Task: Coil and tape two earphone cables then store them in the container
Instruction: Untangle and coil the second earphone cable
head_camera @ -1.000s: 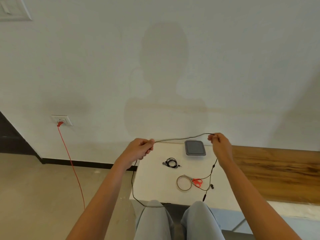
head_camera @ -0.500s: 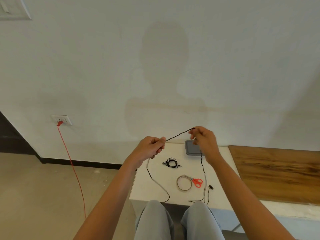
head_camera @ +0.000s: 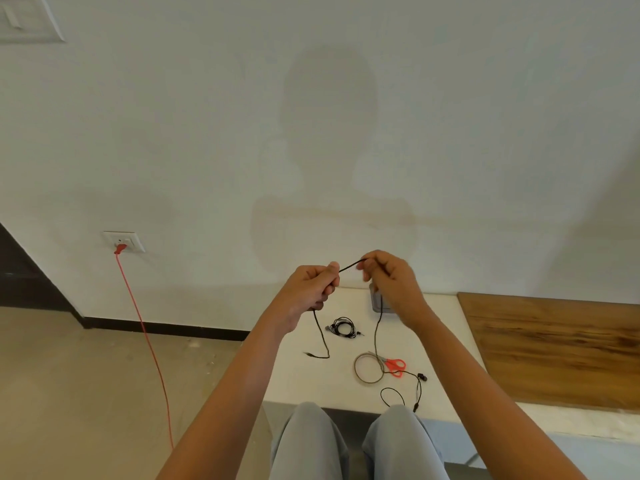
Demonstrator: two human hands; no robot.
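- Black earphone cable [head_camera: 349, 266]: uncoiled, a short span drawn between the left hand [head_camera: 311, 289] and the right hand [head_camera: 394, 285], each pinching it above the white surface [head_camera: 443, 341]. One end hangs from the left hand, its plug lying near the left edge. The other drops from the right hand past the tape, its earbuds and a loose loop at the front edge.
- Coiled earphone cable [head_camera: 343, 328]: black, wound small, lying flat mid-surface.
- Tape roll [head_camera: 369, 368]: thin translucent ring, flat, near the front edge.
- Container [head_camera: 379, 303]: grey, at the back edge, partly hidden behind the right hand.
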